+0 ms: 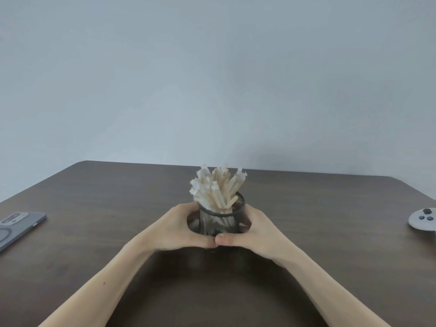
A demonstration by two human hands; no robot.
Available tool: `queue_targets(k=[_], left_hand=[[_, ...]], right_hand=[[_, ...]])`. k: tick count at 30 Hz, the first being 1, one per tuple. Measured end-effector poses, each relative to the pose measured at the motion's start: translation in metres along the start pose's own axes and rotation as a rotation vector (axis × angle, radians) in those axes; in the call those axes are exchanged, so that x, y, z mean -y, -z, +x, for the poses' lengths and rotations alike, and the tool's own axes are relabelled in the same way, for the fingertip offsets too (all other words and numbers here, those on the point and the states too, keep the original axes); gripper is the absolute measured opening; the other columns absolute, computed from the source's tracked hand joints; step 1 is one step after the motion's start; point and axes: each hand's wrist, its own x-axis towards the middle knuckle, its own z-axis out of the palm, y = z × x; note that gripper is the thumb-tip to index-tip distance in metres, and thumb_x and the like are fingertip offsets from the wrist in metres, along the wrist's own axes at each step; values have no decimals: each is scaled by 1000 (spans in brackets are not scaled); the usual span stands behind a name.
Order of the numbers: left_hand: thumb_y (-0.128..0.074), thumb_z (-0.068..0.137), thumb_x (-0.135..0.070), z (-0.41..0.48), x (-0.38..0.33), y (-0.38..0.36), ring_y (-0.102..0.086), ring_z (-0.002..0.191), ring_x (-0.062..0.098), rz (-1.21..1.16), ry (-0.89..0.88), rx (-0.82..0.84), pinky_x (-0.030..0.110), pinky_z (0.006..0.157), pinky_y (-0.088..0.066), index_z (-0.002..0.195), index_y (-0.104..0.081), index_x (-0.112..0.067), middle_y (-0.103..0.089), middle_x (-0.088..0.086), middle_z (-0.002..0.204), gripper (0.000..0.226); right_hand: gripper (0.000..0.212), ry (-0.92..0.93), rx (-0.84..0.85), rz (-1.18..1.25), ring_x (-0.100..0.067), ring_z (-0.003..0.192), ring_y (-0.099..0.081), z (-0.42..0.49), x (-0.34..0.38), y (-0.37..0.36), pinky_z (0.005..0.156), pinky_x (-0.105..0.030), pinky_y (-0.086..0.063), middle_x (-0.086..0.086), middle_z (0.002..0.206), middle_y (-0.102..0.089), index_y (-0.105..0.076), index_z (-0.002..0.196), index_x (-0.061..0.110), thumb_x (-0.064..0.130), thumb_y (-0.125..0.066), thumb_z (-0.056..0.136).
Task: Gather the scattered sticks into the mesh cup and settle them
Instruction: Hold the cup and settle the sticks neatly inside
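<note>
A black mesh cup (220, 221) stands upright in the middle of the dark wooden table (318, 208). Several pale sticks (218, 187) with white fluffy tips stand bunched inside it, fanning out above the rim. My left hand (179, 228) wraps the cup's left side and my right hand (256, 231) wraps its right side. The two thumbs meet in front of the cup's base. The fingers behind the cup are hidden. No loose sticks are visible on the table.
A grey phone (16, 226) lies face down near the table's left edge. A white game controller (423, 221) sits at the right edge. A plain pale wall rises behind the table's far edge.
</note>
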Motion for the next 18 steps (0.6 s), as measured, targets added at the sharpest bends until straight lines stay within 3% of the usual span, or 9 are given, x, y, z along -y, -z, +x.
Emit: queue_targets(k=[6,13,18], left_hand=[[-90,63,-43,0,3,-4,-73,100,26,51,22,-9,49,96,-56,102,-75,-25,-80,2,100,45],[-88,62,-45,1,3,-8,-71,87,32,55,35,-25,52,91,-56,101,-73,-22,-77,14,100,47],[-87,65,-37,-2,-1,-7,-73,101,24,23,28,-1,44,95,-56,101,-74,-23,-80,2,100,41]], right_hand=[[66,-7,-4,-20,-6,119,-66,-4,-2,2,108,-40,-50,14,125,-72,-62,130,30,33,-91,72],[63,-3,-11,-24,-9,120,-66,-6,-3,4,109,-43,-49,10,125,-73,-62,130,27,30,-90,74],[62,-6,-21,-24,-9,120,-66,-7,-5,2,108,-43,-49,11,126,-72,-61,130,27,32,-89,75]])
